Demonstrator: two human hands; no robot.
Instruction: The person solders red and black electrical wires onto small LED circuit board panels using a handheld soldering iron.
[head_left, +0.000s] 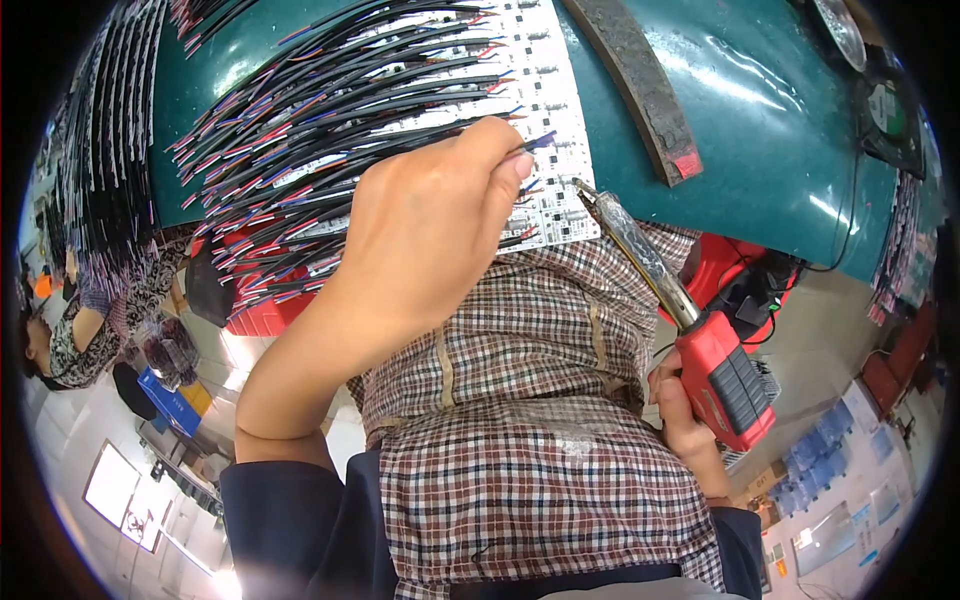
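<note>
Held a violet wire tightly pinched in the left hand, grip narrow, above the white circuit-board panel on the green worktop, pointing right and slightly far. Clasped a red soldering iron in the right hand, farther off at near right, slanting far-left, with tip just near and right of the wire's end.

This looks like an electronics assembly workshop: white circuit boards with rows of black-sheathed wires lie at the near edge of a green worktable, beside a red-and-black soldering iron. More wired boards are massed toward the table's left end, others by its near right corner. Beyond are another person and blue bins.
</note>
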